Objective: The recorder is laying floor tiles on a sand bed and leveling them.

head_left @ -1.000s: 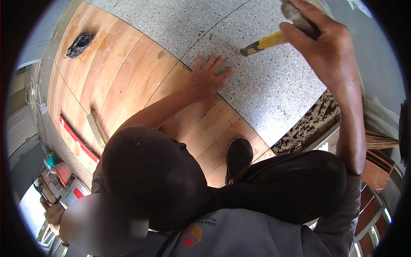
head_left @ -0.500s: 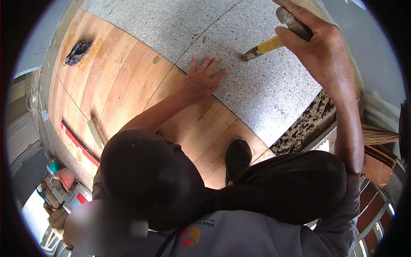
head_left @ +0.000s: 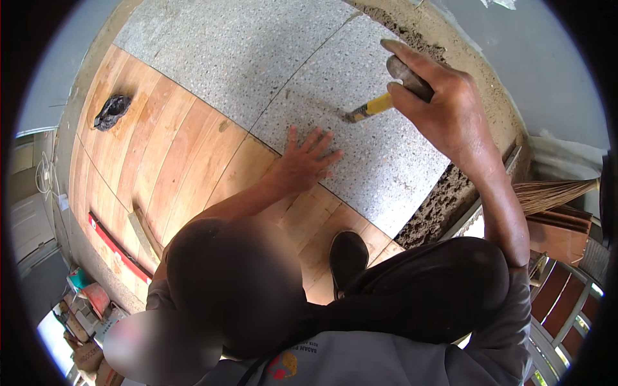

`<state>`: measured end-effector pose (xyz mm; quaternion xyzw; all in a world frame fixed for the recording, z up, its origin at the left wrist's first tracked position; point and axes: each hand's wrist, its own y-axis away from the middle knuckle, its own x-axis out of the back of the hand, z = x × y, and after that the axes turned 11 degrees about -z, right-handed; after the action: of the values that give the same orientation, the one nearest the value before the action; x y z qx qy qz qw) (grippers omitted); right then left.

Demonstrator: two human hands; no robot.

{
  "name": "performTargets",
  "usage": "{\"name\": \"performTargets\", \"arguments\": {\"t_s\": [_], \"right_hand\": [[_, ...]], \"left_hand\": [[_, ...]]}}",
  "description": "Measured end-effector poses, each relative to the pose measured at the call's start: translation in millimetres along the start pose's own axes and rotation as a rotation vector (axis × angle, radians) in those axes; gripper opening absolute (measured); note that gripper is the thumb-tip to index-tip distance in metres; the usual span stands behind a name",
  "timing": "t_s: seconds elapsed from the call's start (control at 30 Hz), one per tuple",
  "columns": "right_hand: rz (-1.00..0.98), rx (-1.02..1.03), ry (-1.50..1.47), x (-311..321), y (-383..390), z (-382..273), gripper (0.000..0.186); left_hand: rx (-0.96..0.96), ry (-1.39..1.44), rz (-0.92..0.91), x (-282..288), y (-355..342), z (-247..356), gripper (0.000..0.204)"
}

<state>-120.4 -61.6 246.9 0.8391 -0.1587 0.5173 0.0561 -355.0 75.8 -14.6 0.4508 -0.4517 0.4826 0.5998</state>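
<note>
My right hand (head_left: 441, 112) grips the metal head of a hammer (head_left: 380, 104); its yellow handle points down-left, the end at the surface of a speckled grey tile (head_left: 367, 174). My left hand (head_left: 302, 164) lies spread at the tile's lower-left edge, where it meets the wood-look planks (head_left: 174, 148). A strip of rough dark mortar (head_left: 425, 212) runs beside the tile's right side. My dark shoe (head_left: 347, 257) and bent leg are below.
A black plastic bag (head_left: 112, 112), a red level (head_left: 119, 248) and a wooden batten (head_left: 145, 235) lie on the planks. Buckets and sacks (head_left: 90, 302) crowd the lower left. A straw broom (head_left: 553, 193) and stacked boards (head_left: 557, 235) are at right, beside walls.
The view has shifted, so the floor and both hands appear lower and further left, and more mortar shows beyond the tile. The hammer handle's end stays near the same spot on the tile.
</note>
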Motion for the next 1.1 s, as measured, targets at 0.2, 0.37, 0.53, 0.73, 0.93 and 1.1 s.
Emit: {"name": "performTargets", "arguments": {"t_s": [0.2,0.37,0.53,0.73,0.93,1.1], "right_hand": [[-0.001,-0.018,0.011,8.9,9.7,-8.2,0.053],[0.010,-0.203,-0.122,33.9,45.3,-5.9,0.052],[0.116,-0.297,-0.151,42.6,91.6,0.3,0.057],[0.173,-0.385,-0.210,45.1,144.7,3.3,0.056],[0.176,-0.498,-0.258,43.0,165.6,8.0,0.054],[0.152,-0.578,-0.221,40.4,184.1,16.8,0.056]], "left_hand": [[-0.022,-0.014,-0.020,-0.5,0.0,-2.6,0.059],[-0.039,0.006,-0.109,10.0,2.7,-7.3,0.066],[-0.135,-0.068,-0.404,72.7,9.1,-39.0,0.069],[-0.082,-0.166,-0.572,172.9,-68.9,-82.8,0.072],[0.257,-0.262,-0.408,153.2,-207.7,-118.8,0.072],[0.487,0.011,-0.142,91.1,-280.6,-155.9,0.080]]}}
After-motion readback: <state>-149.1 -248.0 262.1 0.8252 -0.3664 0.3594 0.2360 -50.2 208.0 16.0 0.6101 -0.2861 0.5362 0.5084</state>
